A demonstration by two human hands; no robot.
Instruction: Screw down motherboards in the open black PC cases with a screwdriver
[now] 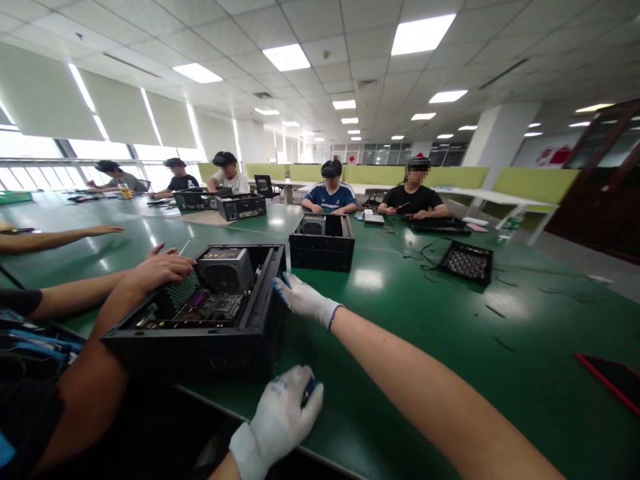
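An open black computer case (200, 347) lies on the green table, showing a grey power supply (225, 270) and a circuit board (215, 307) inside. Both my hands wear white gloves with blue fingertips. My right hand (306, 300) reaches across from the right with fingers stretched out, their tips at the case's right side; contact is not certain. Nearer to me, my left hand (285, 410) is curled closed by the table's front edge, to the right of the case's front corner. A small dark blue patch shows between its thumb and fingers; what it holds, if anything, is hidden.
A co-worker's bare hands (163, 267) rest at the case's left rim. Beyond stands another black case (321, 247). To the right lie a black mesh-like part (467, 261), loose cables and a red-edged black object (613, 383). Several people sit across the table.
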